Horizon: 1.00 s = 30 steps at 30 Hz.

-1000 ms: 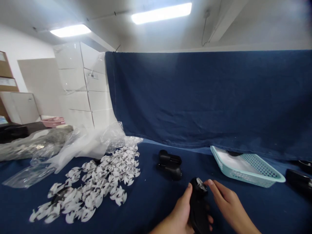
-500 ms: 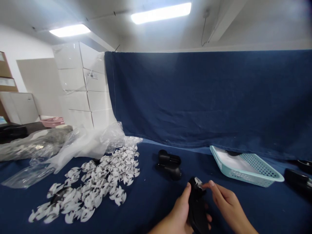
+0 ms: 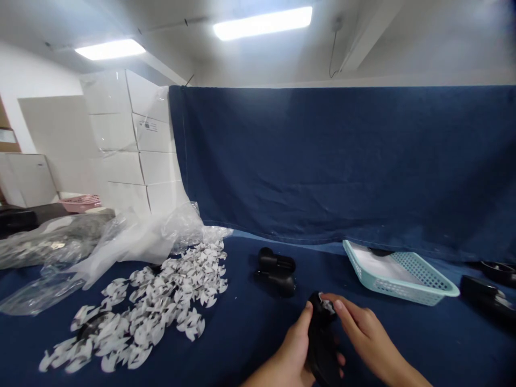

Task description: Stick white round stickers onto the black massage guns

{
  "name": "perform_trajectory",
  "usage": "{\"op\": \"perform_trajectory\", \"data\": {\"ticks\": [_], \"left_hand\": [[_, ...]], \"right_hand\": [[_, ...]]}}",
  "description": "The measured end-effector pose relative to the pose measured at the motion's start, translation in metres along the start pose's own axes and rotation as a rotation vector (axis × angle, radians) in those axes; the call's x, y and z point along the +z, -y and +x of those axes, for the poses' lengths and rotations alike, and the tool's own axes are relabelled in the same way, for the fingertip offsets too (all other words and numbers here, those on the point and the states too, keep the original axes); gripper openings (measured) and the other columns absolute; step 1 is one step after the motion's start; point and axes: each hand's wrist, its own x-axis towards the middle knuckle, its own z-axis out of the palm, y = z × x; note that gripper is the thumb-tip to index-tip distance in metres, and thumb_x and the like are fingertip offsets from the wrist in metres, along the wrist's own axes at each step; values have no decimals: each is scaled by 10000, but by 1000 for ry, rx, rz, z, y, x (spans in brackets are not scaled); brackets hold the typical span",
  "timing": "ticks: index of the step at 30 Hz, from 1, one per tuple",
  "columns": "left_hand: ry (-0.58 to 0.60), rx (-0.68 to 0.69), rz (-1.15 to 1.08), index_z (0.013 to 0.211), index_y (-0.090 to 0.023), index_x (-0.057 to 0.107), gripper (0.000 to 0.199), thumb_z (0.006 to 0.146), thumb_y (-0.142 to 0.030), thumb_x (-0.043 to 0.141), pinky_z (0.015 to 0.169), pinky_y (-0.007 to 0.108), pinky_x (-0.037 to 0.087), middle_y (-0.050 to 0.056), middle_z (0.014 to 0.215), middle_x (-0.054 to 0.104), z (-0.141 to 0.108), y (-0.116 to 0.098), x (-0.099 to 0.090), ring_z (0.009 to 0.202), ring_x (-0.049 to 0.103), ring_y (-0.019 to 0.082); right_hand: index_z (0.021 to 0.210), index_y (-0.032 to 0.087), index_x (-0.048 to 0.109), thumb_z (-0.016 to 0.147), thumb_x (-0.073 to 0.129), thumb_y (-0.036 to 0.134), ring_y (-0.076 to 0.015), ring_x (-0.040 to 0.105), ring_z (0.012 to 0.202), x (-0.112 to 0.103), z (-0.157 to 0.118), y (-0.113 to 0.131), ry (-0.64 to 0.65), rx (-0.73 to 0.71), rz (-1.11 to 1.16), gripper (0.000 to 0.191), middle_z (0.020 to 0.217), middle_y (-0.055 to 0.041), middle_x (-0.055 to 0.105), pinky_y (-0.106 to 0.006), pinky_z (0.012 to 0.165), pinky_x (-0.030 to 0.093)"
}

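A black plastic housing [image 3: 321,344] is gripped in the left hand [image 3: 288,349], lower right of centre, long axis near-vertical in frame. The right hand [image 3: 366,333] lies nearer its white patch [image 3: 327,305], fingers [image 3: 342,306] pressed together, tips at the patch.

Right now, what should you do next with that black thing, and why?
Probably press the white piece down with your right hand. Its fingertips are right at that piece, on top of the black plastic part, and your left hand is holding the part steady.
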Motion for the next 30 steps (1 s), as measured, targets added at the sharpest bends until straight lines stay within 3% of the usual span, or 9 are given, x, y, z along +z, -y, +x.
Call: {"op": "perform_trajectory", "data": {"ticks": [3, 9, 17, 30], "left_hand": [[-3, 2, 7, 754, -79, 709, 822, 974, -694, 210, 486, 263, 471, 92, 563, 632, 0, 0, 1, 463, 598, 182], [-1, -1, 20, 726, -78, 699, 852, 966, -710, 179, 486, 267, 471, 95, 554, 623, 1, 0, 0, 456, 595, 185], [21, -28, 20, 724, -85, 700, 878, 956, -724, 144, 492, 276, 460, 102, 549, 626, -1, -2, 0, 450, 586, 194], [14, -46, -8, 733, -56, 708, 908, 930, -762, 172, 530, 282, 477, 127, 563, 638, 2, -1, -5, 478, 604, 201]], "right_hand": [[1129, 217, 717, 939, 357, 650, -229, 639, 670, -1, 1, -1, 22, 23, 13, 595, 641, -37, 654, -270, 607, 475], [1240, 102, 621, 955, 255, 673, -155, 424, 524, 2, 4, -10, 78, 129, 91, 735, 536, 61, 374, -263, 525, 316], [1241, 71, 585, 937, 251, 700, -143, 378, 528, 2, 7, -16, 84, 186, 125, 774, 543, 77, 336, -273, 536, 293], [1076, 43, 640, 859, 321, 783, -132, 389, 467, 2, 12, -14, 28, 297, 209, 835, 469, 83, 355, -275, 516, 327]]}}
